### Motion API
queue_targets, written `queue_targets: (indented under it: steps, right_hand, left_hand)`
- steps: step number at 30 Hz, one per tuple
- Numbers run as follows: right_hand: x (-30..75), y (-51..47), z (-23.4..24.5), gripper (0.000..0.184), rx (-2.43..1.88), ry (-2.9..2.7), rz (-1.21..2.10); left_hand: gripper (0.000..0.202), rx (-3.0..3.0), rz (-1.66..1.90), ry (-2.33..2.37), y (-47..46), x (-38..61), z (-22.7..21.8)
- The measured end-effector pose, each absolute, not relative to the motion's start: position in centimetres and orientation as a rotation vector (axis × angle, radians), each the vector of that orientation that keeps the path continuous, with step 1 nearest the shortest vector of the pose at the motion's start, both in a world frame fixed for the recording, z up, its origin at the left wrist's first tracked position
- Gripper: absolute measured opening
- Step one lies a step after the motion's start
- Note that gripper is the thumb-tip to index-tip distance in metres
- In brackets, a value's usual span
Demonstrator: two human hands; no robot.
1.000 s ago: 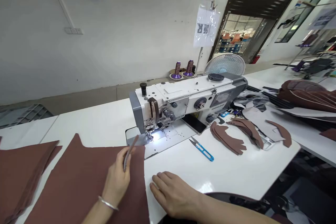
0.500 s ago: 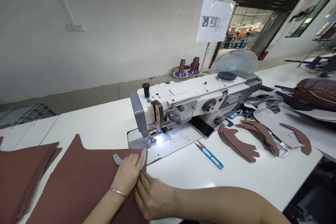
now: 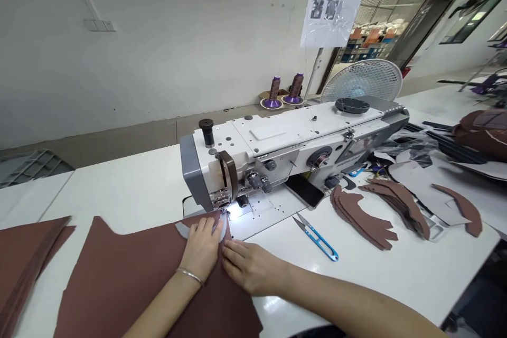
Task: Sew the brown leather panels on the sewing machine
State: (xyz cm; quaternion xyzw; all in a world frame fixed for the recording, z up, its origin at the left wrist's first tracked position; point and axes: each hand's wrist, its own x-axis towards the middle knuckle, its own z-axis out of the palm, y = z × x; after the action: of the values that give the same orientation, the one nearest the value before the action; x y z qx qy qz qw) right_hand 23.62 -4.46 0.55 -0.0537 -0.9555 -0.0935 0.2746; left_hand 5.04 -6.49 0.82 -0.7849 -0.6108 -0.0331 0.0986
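Left hand [image 3: 202,250] curled over the grey curved piece [image 3: 181,230] on the brown sheet [image 3: 130,280], grip unclear; right hand [image 3: 251,266] open, flat on the sheet; risk: sheet creep shifts the piece, fingers close to the presser foot [image 3: 222,204].

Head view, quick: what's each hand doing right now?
Left hand: open, pressing a grey curved piece onto the brown sheet.
Right hand: open, fingers flat against the sheet's edge.
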Motion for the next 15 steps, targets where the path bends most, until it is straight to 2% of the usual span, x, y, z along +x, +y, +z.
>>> queue_targets:
  steps: [15]
  right_hand:
    - [24.7, -3.5, 0.8, 0.023, -0.149, -2.577, -0.194]
  left_hand:
    - [0.043, -2.256, 0.028, -1.738, -6.0, 5.9, 0.5]
